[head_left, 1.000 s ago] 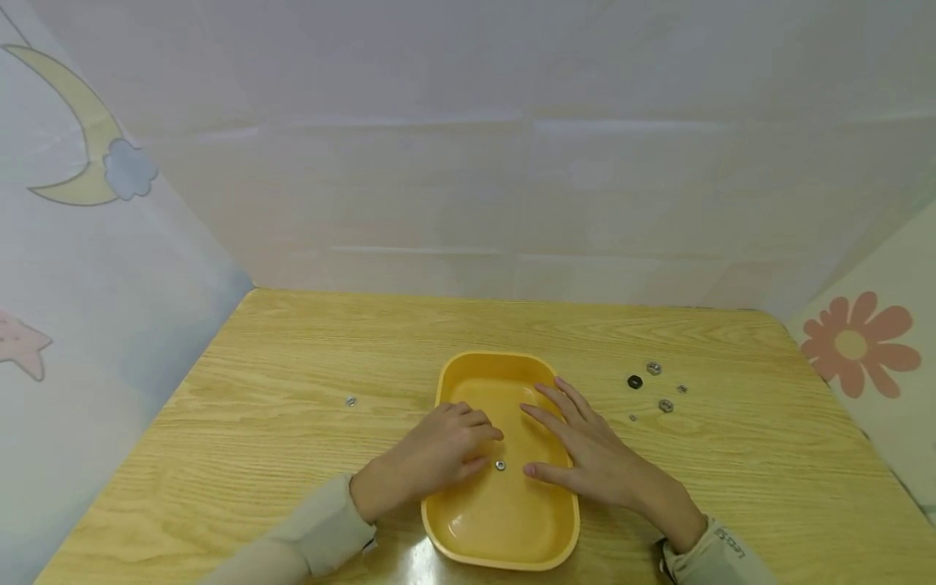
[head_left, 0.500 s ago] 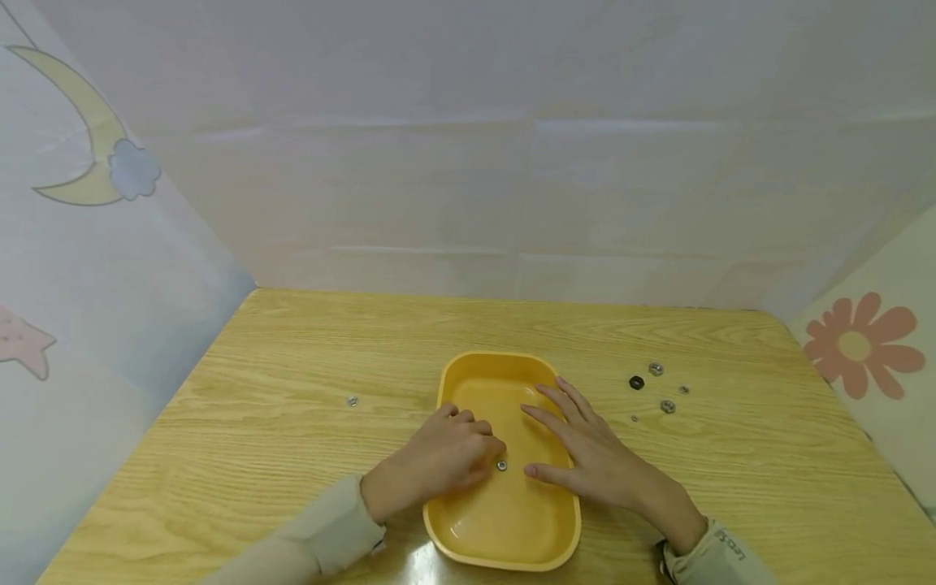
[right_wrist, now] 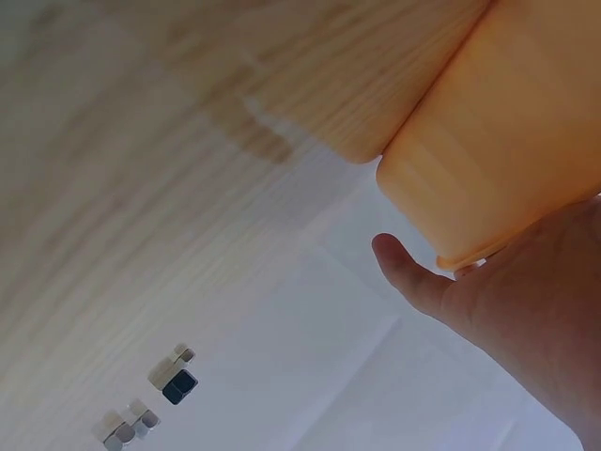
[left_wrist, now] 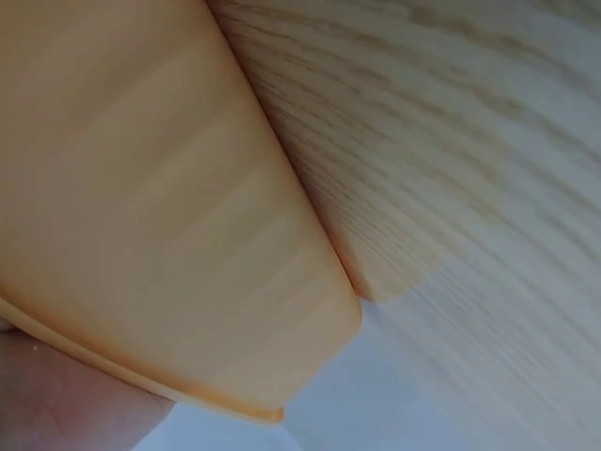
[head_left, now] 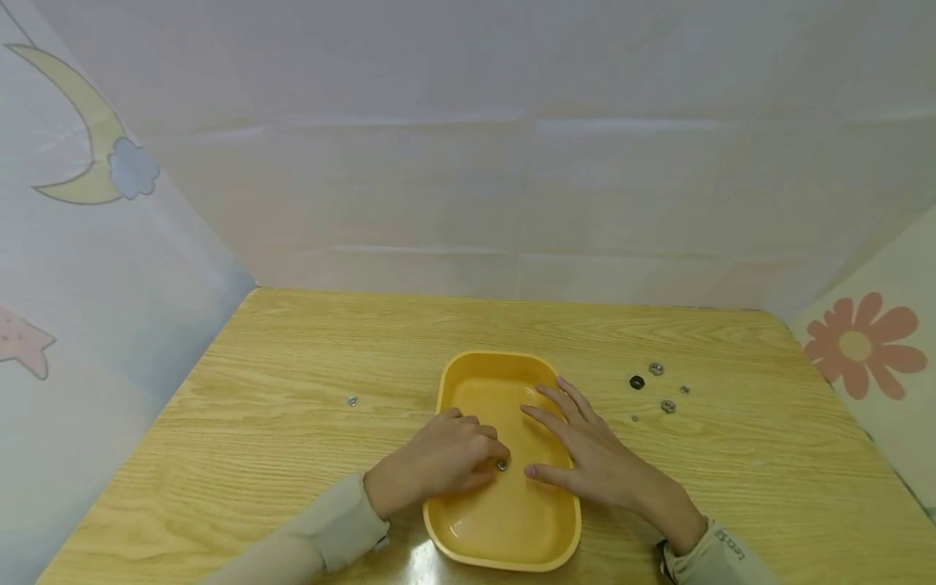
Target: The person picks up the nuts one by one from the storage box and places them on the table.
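A small metal nut [head_left: 502, 465] is on the floor of a yellow plastic tray [head_left: 504, 561]. My left hand [head_left: 446, 451] reaches over the tray's left side with bent fingers, its index fingertip right at the nut; its thumb is mostly hidden, and whether it pinches the nut I cannot tell. Over the right rim lies my right hand [head_left: 592, 451], fingers spread and thumb pointing inward. The left wrist view has the tray's outer wall [left_wrist: 169, 207] and a bit of the hand below the rim. In the right wrist view, a finger extends beside the tray wall [right_wrist: 507, 122].
Several loose nuts of different sizes lie right of the tray, among them a black nut [head_left: 637, 382] and a large silver nut [head_left: 669, 406]. On the left is a single small nut [head_left: 353, 401]. Printed fabric walls border the wood-grain table [head_left: 292, 341].
My left hand has moved slightly right and lowered, its fingers bending so that the index fingertip has come to the nut. The right hand stays put on the rim.
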Available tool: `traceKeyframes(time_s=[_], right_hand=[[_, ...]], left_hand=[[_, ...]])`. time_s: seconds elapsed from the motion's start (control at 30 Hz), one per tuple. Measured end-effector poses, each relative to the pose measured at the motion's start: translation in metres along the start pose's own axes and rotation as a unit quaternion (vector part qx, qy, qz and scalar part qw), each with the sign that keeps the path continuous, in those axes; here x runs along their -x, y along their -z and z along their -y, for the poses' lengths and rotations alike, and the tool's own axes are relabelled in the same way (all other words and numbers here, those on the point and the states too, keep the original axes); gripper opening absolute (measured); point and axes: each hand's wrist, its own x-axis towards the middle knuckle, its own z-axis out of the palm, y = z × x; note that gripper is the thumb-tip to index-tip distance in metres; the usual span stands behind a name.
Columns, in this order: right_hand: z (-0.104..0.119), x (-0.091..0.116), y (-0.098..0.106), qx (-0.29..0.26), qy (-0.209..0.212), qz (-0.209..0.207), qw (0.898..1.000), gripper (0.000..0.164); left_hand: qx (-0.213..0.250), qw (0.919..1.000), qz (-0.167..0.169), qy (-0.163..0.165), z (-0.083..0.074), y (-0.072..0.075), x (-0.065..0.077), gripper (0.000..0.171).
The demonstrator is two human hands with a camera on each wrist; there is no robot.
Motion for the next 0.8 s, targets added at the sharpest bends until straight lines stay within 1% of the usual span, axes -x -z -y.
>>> traceKeyframes(time_s=[0.27,0.5,0.63,0.73,0.8], right_hand=[[0.0003,0.0005,-0.0002,-0.004,-0.001,0.001,1.000,0.067],[-0.0002,0.0004,0.0005,-0.009,-0.005,0.010,1.000,0.067],[-0.0001,0.0007,0.0007,-0.010,-0.004,0.009,1.000,0.067],[-0.0003,0.0008,0.0006,-0.008,0.000,0.007,1.000,0.067],[-0.0007,0.0010,0.0004,-0.006,0.003,0.005,1.000,0.067]], left_hand=[[0.000,1.0000,0.001,0.001,-0.0004,-0.0002,-0.0006,0.013],[0.004,0.9999,-0.003,-0.014,0.0004,0.0017,0.0010,0.017],[0.009,0.9999,-0.001,-0.007,0.0002,0.0008,0.0007,0.011],[0.009,0.9999,-0.009,-0.001,0.0001,-0.0004,0.0007,0.007],[0.013,0.9998,-0.017,0.004,0.0003,-0.0009,0.0008,0.008]])
